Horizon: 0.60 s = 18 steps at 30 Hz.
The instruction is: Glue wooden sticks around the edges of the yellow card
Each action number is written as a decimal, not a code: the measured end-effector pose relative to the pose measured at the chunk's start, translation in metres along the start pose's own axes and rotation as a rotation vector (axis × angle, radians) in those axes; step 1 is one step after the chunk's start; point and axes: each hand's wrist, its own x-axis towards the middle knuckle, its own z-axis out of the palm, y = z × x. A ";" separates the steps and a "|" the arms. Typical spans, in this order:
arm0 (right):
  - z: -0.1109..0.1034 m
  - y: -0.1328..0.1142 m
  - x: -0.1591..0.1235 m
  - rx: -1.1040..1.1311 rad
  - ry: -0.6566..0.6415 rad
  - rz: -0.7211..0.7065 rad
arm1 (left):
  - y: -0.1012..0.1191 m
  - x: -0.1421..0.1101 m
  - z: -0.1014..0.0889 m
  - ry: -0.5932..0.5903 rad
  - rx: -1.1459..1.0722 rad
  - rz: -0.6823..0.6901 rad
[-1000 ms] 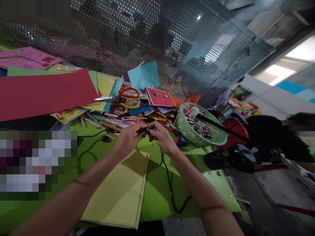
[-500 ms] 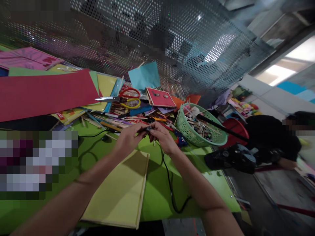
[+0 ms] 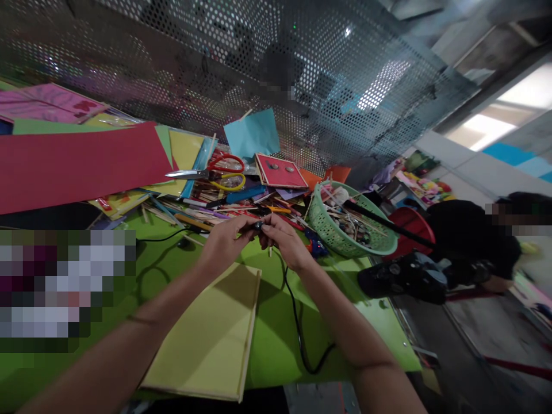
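Over a green table (image 3: 276, 356), a person's left hand (image 3: 224, 244) and right hand (image 3: 285, 240) come together, fingertips pinching one small dark object (image 3: 259, 226) between them, its details too small to tell. From it, scissors (image 3: 194, 173) lie at ten o'clock, a green basket (image 3: 326, 233) at three, a black cable (image 3: 312, 372) at five, a yellow board (image 3: 207, 339) at seven.

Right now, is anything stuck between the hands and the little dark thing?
No, nothing that I can see. The left hand and right hand both pinch the small dark thing directly. The yellow board lies nearer the person and the green basket off to the right, so neither gets between.
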 end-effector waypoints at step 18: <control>0.001 0.000 0.001 0.025 0.010 0.004 | -0.001 0.001 0.000 -0.002 -0.013 -0.005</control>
